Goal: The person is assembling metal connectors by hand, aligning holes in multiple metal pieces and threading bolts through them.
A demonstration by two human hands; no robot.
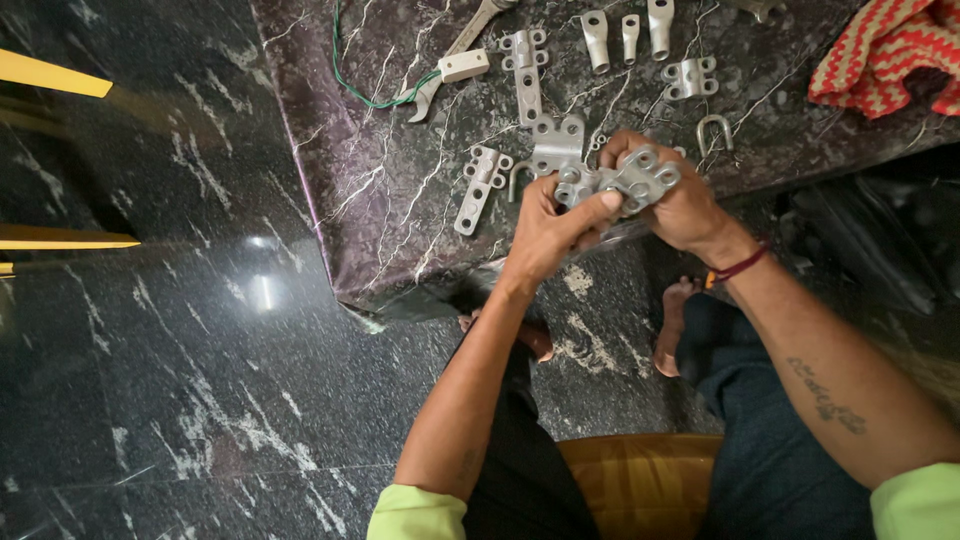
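Note:
Both my hands hold one grey metal clamp assembly (622,181) with bolts, just above the near edge of a dark marbled table (400,200). My left hand (548,232) grips its left end, thumb pressed on the nuts. My right hand (676,205) wraps around its right end. A bent metal bracket (556,142) lies on the table right behind my left hand. A flat perforated clamp plate (482,187) lies to the left of it.
On the table lie a spanner (455,55) with a white block (464,66) and green wire (350,75), another clamp plate (526,70), several cable lugs (628,35), a small clamp (690,78), a U-bolt (714,132), and a red-and-white cloth (888,55). My feet rest on the black stone floor (150,380).

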